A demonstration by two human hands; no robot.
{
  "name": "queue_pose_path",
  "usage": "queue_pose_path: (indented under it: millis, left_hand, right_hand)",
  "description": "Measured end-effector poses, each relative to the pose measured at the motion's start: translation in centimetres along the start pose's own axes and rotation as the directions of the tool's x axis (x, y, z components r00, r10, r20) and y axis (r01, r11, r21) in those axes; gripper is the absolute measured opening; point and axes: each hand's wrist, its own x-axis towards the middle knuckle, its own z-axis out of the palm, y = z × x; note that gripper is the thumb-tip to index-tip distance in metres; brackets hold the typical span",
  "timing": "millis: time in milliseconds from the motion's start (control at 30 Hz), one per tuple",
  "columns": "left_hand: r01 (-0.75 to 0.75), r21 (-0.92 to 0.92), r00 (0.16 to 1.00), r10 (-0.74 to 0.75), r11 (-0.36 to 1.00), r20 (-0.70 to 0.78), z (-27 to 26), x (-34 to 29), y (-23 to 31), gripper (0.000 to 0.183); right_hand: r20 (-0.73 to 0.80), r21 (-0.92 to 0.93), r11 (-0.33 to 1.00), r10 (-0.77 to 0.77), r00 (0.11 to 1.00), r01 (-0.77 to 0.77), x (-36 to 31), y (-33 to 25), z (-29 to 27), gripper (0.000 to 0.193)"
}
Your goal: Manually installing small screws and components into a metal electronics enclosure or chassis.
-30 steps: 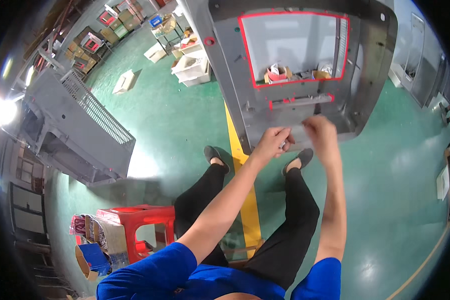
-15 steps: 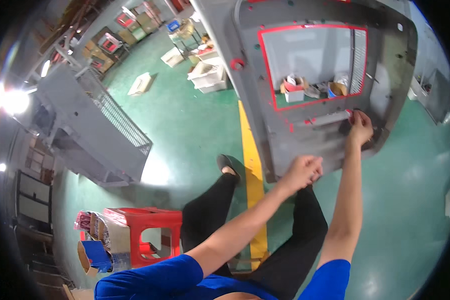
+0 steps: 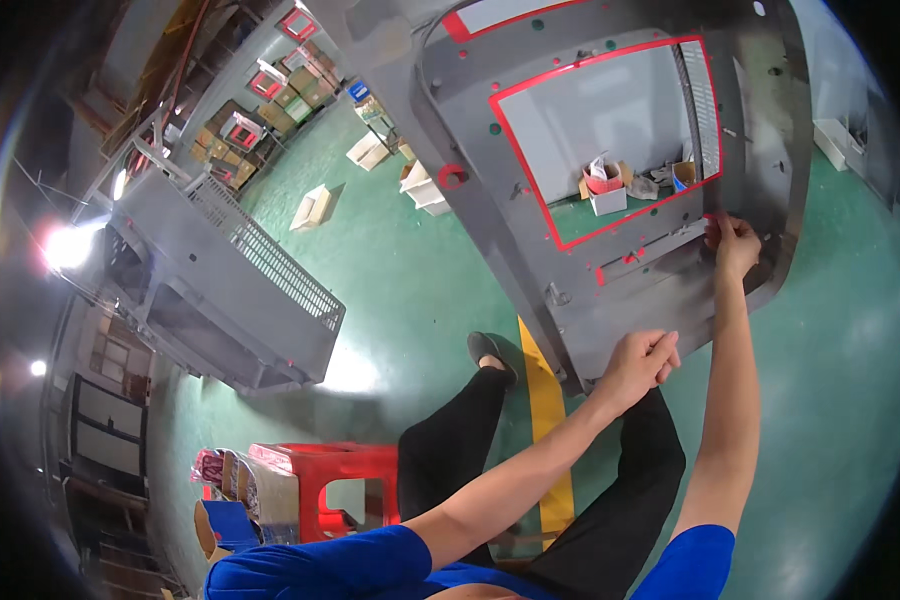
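Overhead, we see both of our hands up against a large grey metal panel (image 3: pixel 610 270), which stands tilted in front of us on the green floor (image 3: pixel 400 270). A red strip (image 3: pixel 530 170) frames its rectangular window, and through that opening small boxes (image 3: pixel 605 190) show on the floor beyond.

We judge the panel to be stiff and heavy sheet metal, with edges that could be sharp; it is best held by its lower rim or by the window frame, not by the strip. The strip looks thin, soft and light, something to pinch between fingertips and press down along the edge.

Our right hand (image 3: pixel 735 245) reaches up to the lower right corner of the window, fingers curled close and pinching at the end of the strip there; whether it truly holds the strip or only presses it, we cannot quite tell at this size. Below and to the left of it, our left hand (image 3: pixel 645 360) is clenched in a loose fist at the panel's lower edge, touching the metal. Whether it holds anything small we cannot tell.

Behind us, lower left of both hands, stands a red stool (image 3: pixel 320 480).
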Motion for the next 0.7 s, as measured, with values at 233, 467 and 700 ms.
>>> queue_pose_path:
  millis: [233, 467, 700]
  left_hand:
    - [0.038, -0.045, 0.999, -0.037, 0.998, 0.005, 0.4, 0.4, -0.4, 0.036]
    - [0.068, -0.088, 0.998, -0.066, 0.994, 0.020, 0.5, 0.4, -0.1, 0.036]
    - [0.119, -0.073, 0.993, -0.119, 0.990, 0.005, 0.1, 0.1, 0.3, 0.035]
  right_hand:
    - [0.114, -0.399, 0.902, 0.229, 0.967, -0.166, -2.3, -4.5, 0.2, 0.029]
    - [0.483, -0.695, 0.623, 0.033, 0.875, 0.360, -8.8, -6.6, -4.1, 0.023]
    - [0.490, -0.684, 0.565, -0.112, 0.864, 0.462, -10.4, -6.4, -4.9, 0.019]
